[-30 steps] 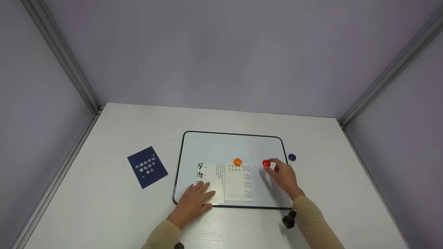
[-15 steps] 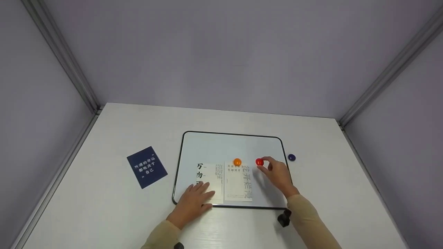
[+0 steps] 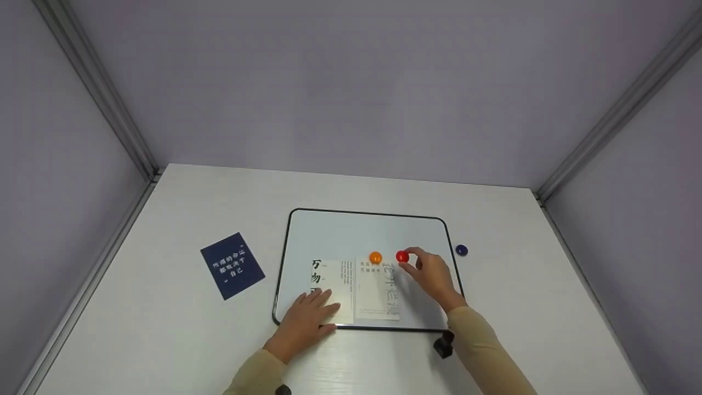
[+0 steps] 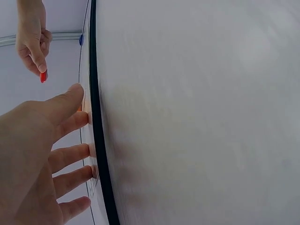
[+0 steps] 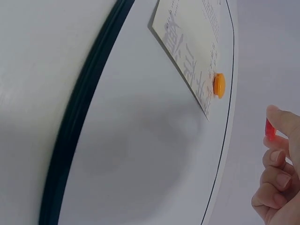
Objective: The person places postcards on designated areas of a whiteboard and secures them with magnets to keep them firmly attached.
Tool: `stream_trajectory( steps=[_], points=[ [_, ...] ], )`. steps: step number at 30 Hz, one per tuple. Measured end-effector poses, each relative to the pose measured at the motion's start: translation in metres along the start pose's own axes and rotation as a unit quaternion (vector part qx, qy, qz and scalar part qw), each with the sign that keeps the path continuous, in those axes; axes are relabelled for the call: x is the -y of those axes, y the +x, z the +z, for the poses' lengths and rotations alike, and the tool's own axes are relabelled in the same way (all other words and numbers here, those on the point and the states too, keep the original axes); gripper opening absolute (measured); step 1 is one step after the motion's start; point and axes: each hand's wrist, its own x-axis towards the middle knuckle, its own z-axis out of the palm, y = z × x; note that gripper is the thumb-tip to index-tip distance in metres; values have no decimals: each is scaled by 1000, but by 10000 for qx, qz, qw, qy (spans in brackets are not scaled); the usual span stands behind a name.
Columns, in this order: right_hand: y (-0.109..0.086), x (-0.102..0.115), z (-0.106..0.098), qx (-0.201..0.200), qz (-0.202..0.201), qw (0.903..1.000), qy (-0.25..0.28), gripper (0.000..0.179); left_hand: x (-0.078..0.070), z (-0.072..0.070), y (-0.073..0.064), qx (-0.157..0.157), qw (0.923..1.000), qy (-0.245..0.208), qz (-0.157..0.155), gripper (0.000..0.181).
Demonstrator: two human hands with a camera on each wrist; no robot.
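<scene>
My right hand (image 3: 433, 274) pinches a round red magnet (image 3: 402, 257) between thumb and finger, held above the whiteboard (image 3: 329, 230) near the top right corner of a cream card (image 3: 378, 296). In the right wrist view the red magnet (image 5: 270, 130) is clear of the board's surface. An orange magnet (image 3: 375, 257) sits at that card's top edge. My left hand (image 3: 304, 321), fingers spread and fairly straight, rests on a second cream card (image 3: 340, 285) with black lettering, covering its lower left part. The left wrist view shows the left hand (image 4: 42, 150) at the board's black rim.
A dark blue card (image 3: 233, 266) with white lettering lies on the white table (image 3: 164, 340), left of the whiteboard. One dark blue magnet (image 3: 462, 250) is just outside the board's right edge. Grey walls (image 3: 351, 93) enclose the table at the back and sides.
My right hand has moved left with the red magnet, from near the board's right side to the card's top right corner. The left hand stays where it was.
</scene>
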Motion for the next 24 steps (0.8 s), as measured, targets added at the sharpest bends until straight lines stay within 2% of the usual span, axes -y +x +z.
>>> stream_trajectory(
  steps=[24],
  points=[
    [0, 36, 21, 392, -249, 9988, -135, 37, 0, 0, 0, -8, 10000, 87, 27, 45]
  ],
)
